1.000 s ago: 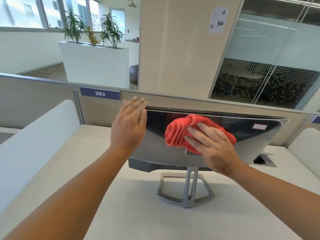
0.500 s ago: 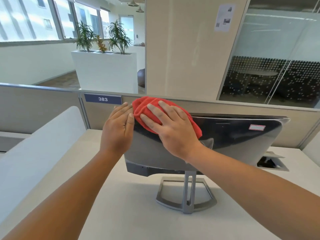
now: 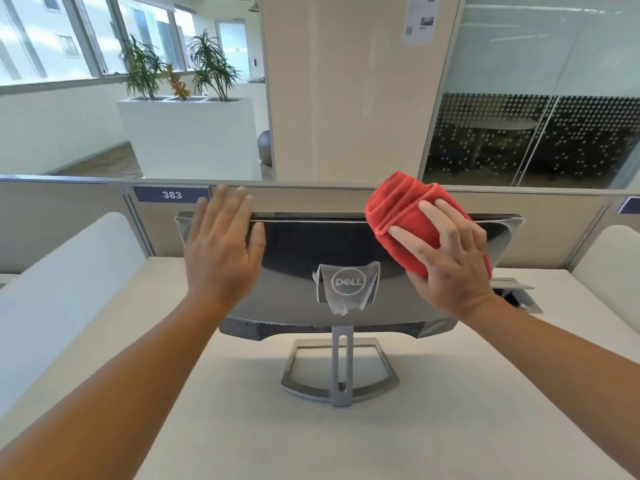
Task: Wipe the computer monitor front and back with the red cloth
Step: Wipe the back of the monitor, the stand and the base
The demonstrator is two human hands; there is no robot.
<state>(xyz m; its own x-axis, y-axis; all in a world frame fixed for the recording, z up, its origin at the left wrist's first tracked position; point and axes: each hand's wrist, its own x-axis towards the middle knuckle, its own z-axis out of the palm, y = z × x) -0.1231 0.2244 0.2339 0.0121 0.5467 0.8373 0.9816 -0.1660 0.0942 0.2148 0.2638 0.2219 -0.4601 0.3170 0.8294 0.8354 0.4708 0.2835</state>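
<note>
The computer monitor (image 3: 298,258) stands on the desk with its glossy dark back toward me, a round logo on peeling film at its middle. Its screen side is hidden. My left hand (image 3: 223,251) lies flat with fingers spread on the upper left of the back, holding nothing. My right hand (image 3: 446,265) presses the bunched red cloth (image 3: 398,209) against the upper right of the back, near the top edge.
The grey stand (image 3: 341,372) rests on the white desk (image 3: 242,427). A partition (image 3: 311,199) with a "383" label (image 3: 171,195) runs just behind the monitor. White side dividers (image 3: 69,278) flank the desk; a cable hatch (image 3: 519,296) sits at right.
The red cloth and my right hand swept from the upper left of the monitor's back to the upper right. My left hand stayed on the left edge.
</note>
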